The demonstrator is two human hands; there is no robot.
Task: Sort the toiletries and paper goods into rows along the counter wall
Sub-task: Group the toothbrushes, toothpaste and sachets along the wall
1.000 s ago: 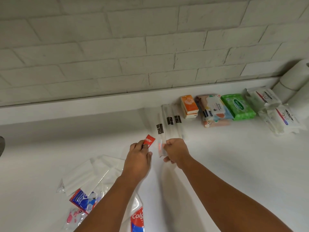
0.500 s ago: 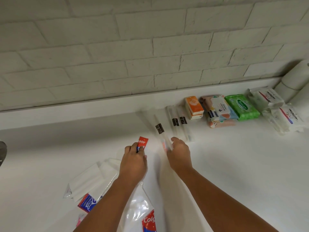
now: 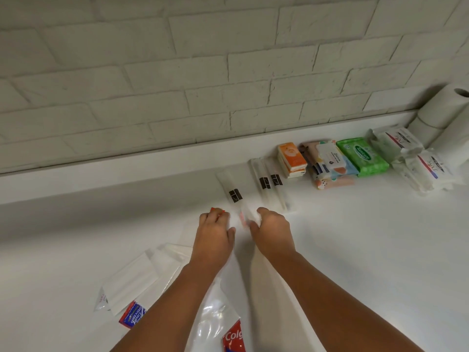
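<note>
Pinching near end of wrapped toothbrush (image 3: 235,196) with right hand (image 3: 272,231); gripping red sachet (image 3: 217,211) in curled left hand (image 3: 214,236). Seems to lie flat on desk (image 3: 355,237) just ahead of right hand, skewed leftward. Swing far end rightward, parallel to two wrapped brushes (image 3: 269,184) just beyond right hand. Slide, avoid lifting; line up near ends.

Along the wall runs a row: paper rolls (image 3: 446,107), two white packs (image 3: 396,142), green wipes (image 3: 363,156), pastel wipes (image 3: 328,161), stacked orange tissues (image 3: 291,158) and two toothbrush sleeves (image 3: 269,184) side by side. A third sleeve (image 3: 234,191) lies askew, its near end in the right hand (image 3: 272,229). The left hand (image 3: 214,235) holds a red sachet (image 3: 217,210). Bagged toothpaste sachets (image 3: 232,336) lie loose nearer.
</note>
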